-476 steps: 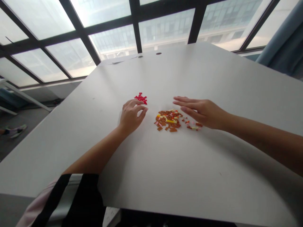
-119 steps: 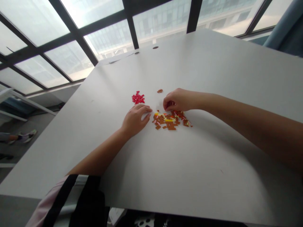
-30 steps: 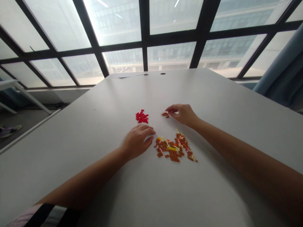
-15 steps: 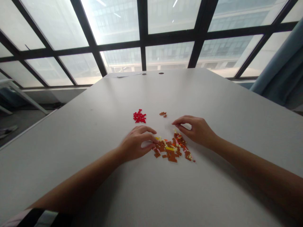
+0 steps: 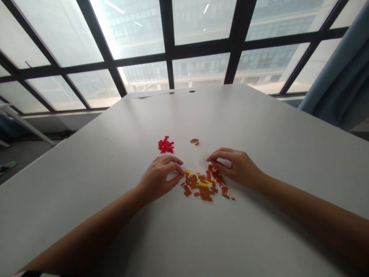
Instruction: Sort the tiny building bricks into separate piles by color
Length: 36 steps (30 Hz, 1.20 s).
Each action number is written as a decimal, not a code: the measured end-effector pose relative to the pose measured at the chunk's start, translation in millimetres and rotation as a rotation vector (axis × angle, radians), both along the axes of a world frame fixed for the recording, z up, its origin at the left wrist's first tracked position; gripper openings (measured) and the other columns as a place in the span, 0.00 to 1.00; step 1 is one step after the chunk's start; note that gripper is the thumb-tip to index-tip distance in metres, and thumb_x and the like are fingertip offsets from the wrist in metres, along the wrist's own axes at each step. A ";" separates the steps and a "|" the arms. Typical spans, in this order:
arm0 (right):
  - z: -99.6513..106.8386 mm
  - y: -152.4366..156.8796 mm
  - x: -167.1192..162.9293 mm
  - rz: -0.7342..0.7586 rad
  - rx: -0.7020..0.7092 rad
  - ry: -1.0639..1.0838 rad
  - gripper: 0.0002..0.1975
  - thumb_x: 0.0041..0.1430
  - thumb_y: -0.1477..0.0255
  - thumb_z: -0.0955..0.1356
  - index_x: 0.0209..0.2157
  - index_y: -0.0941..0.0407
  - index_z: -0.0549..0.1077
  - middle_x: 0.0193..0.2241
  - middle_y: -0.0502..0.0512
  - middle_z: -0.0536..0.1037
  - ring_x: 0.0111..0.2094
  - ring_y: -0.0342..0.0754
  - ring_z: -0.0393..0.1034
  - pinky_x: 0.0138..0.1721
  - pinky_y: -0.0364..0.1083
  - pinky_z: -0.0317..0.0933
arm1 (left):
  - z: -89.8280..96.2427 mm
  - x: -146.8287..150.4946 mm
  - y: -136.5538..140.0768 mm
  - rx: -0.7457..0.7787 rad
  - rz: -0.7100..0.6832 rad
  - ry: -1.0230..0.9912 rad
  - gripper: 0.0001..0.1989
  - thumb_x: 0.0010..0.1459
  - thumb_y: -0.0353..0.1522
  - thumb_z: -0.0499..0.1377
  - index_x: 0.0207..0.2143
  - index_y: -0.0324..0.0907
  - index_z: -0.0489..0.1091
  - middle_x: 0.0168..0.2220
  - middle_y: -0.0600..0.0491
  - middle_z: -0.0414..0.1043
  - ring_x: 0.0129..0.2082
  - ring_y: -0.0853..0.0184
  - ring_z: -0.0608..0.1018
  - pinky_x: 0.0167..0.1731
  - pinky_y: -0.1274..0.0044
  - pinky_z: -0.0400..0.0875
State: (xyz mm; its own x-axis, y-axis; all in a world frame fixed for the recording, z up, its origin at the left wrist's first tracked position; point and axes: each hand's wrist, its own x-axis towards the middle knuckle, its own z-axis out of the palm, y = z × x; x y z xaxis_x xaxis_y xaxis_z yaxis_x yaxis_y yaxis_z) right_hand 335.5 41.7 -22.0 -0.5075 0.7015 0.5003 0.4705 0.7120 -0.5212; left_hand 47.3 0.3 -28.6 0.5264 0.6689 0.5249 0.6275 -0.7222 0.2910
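Observation:
A mixed pile of small toy building bricks (image 5: 206, 194), mostly brown with yellow, cream, pink and orange pieces, lies on the white table. At its left edge is my left hand (image 5: 161, 175), thumb and index fingertips pinched together; anything between them is too small to make out. My right hand (image 5: 238, 167) hovers at the pile's upper right, its thumb and fingertips close together and partly covering pieces there. Whatever that pinch holds is hidden. Beyond my left hand sits a heap of red bricks (image 5: 166, 145). A little group of brown bricks (image 5: 195, 141) lies to the right of the red heap.
The white table (image 5: 184, 238) stretches to a large window with dark frames (image 5: 170, 52). Flat sheets (image 5: 144, 95) and two dark round spots lie at its far edge. A blue curtain (image 5: 331, 84) hangs at the right, and a white-legged table (image 5: 29, 123) stands at the left.
The view has shifted slightly, moving everything a little left and down. My right hand has come closer to the pile's upper end. My left thumb and index fingertips have drawn off the pile's edge pieces.

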 end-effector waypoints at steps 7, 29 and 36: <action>-2.3 -0.4 0.0 -0.012 0.003 0.011 0.09 0.62 0.73 0.67 0.36 0.49 0.81 0.36 0.54 0.85 0.36 0.50 0.81 0.41 0.48 0.74 | 2.1 0.2 2.8 0.045 0.038 -0.038 0.04 0.65 0.27 0.64 0.36 0.45 0.74 0.42 0.52 0.82 0.44 0.62 0.83 0.49 0.67 0.74; -0.7 -3.9 -1.0 -0.072 -0.042 0.010 0.10 0.62 0.71 0.67 0.36 0.53 0.82 0.36 0.55 0.85 0.35 0.49 0.80 0.41 0.47 0.72 | 26.6 27.0 42.5 -0.062 0.140 0.006 0.07 0.58 0.22 0.66 0.33 0.43 0.78 0.33 0.54 0.82 0.37 0.63 0.81 0.46 0.70 0.74; -1.9 -3.7 0.7 -0.061 -0.029 0.011 0.11 0.62 0.71 0.66 0.37 0.54 0.82 0.35 0.55 0.85 0.35 0.48 0.80 0.39 0.46 0.71 | 24.5 50.1 96.3 -0.093 0.239 0.059 0.05 0.60 0.26 0.65 0.33 0.43 0.80 0.35 0.52 0.83 0.39 0.61 0.81 0.49 0.67 0.74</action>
State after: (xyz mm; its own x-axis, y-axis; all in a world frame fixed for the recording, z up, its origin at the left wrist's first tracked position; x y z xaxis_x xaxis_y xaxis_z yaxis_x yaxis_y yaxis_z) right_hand 336.3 38.0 -23.9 -0.4578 0.7454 0.4845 0.5067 0.6665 -0.5468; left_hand 97.4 96.6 -4.0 0.3757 0.8219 0.4283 0.7950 -0.5233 0.3068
